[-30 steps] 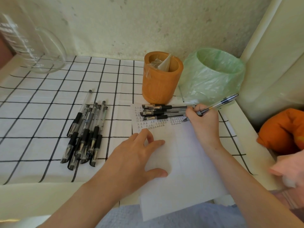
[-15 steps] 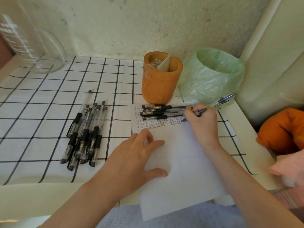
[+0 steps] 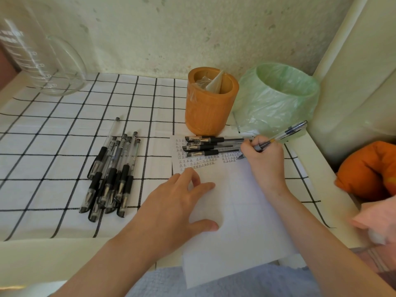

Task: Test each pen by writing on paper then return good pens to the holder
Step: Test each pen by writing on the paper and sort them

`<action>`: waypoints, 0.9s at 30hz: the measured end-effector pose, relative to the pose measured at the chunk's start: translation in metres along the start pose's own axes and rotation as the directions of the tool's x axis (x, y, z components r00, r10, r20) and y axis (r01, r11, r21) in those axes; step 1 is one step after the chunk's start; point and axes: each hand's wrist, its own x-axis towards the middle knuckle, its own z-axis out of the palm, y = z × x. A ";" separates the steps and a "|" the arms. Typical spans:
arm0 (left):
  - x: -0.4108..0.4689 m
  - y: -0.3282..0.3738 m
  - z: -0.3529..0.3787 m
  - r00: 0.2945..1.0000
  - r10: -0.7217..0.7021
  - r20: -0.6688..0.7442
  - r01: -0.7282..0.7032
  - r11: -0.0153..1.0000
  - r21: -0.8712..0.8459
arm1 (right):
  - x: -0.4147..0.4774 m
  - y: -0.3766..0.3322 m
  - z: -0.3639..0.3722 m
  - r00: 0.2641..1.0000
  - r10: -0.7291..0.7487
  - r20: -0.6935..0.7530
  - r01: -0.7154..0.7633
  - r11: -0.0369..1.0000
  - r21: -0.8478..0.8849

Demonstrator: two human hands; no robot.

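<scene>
A white paper (image 3: 240, 213) lies on the table with rows of small written marks near its top. My right hand (image 3: 265, 161) grips a clear pen (image 3: 282, 135), its tip touching the paper beside the marks. My left hand (image 3: 171, 209) lies flat on the paper, fingers spread. Three capped black pens (image 3: 205, 144) rest across the paper's top edge. Several more pens (image 3: 111, 176) lie in a pile to the left on the checked cloth. The orange wooden holder (image 3: 207, 108) stands behind the paper with crumpled plastic inside.
A green bag-lined bin (image 3: 276, 99) stands right of the holder. A glass measuring jug (image 3: 42, 61) sits at the far left corner. An orange cushion (image 3: 368, 170) and a pink cloth (image 3: 377, 219) lie off the table's right edge. A wall runs behind.
The pen in my right hand has shifted slightly left and down along the written rows. My left hand and the other pens have stayed put.
</scene>
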 end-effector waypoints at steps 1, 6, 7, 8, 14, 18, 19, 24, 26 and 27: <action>0.000 0.000 0.000 1.000 0.002 0.001 -0.002 1.000 0.004 | 0.000 0.000 0.000 1.000 0.003 -0.001 -0.003 1.000 0.002; 0.001 0.001 -0.001 1.000 0.000 0.008 0.000 1.000 0.013 | 0.000 -0.001 -0.001 1.000 0.018 0.003 -0.018 1.000 0.000; 0.001 0.001 -0.001 1.000 0.000 0.008 0.000 1.000 0.015 | 0.000 0.000 -0.001 1.000 0.020 0.000 -0.020 1.000 0.003; 0.001 0.001 -0.001 1.000 0.000 0.008 -0.001 1.000 0.019 | 0.000 0.000 -0.001 1.000 0.024 -0.003 -0.024 1.000 0.008; 0.000 0.001 0.000 1.000 -0.001 0.000 0.001 1.000 0.006 | -0.001 0.000 0.000 1.000 0.017 0.003 -0.017 1.000 0.013; 0.000 0.001 -0.001 1.000 -0.003 0.005 0.002 1.000 0.008 | -0.001 0.001 0.000 1.000 0.018 -0.004 -0.018 1.000 0.013; 0.000 0.001 -0.001 1.000 -0.003 0.005 0.003 1.000 0.006 | 0.000 0.001 0.000 1.000 0.019 -0.004 -0.019 1.000 0.014; 0.001 0.001 0.000 1.000 -0.003 0.010 0.003 1.000 0.011 | 0.000 0.002 -0.001 1.000 0.018 0.008 -0.018 1.000 0.005; 0.001 0.001 0.000 1.000 -0.006 0.012 0.006 1.000 0.006 | 0.000 0.002 -0.001 1.000 0.014 0.017 -0.014 1.000 -0.003; 0.000 0.001 0.000 1.000 -0.006 0.011 0.006 1.000 0.005 | 0.000 0.002 0.000 1.000 0.013 0.018 -0.013 1.000 -0.007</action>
